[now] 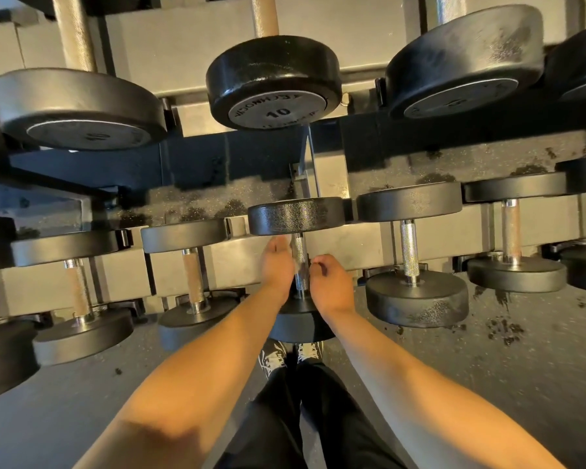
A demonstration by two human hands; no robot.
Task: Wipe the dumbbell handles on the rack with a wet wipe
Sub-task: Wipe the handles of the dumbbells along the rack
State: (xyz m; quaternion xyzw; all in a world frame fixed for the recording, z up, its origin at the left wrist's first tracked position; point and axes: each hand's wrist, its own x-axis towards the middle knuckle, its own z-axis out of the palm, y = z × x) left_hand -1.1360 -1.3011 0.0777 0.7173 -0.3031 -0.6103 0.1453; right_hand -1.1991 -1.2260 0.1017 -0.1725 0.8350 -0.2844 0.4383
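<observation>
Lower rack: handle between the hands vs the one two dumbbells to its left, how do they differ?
The center handle is bright, silvery knurled steel; the second handle to its left looks dull and tan-brown. The center handle has the left hand and right hand at its sides, a bit of white wipe against it; the tan one is untouched. Both stand between black weight heads.

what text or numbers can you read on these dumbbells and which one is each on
"10": end cap of the upper-row middle dumbbell, seen upside down.
"TECHNOGYM": brand arc on the same cap, upside down and only partly legible.
Upper-left dumbbell cap: a number, too blurred to read for sure.
Upper-right dumbbell cap: markings too blurred to read.
</observation>
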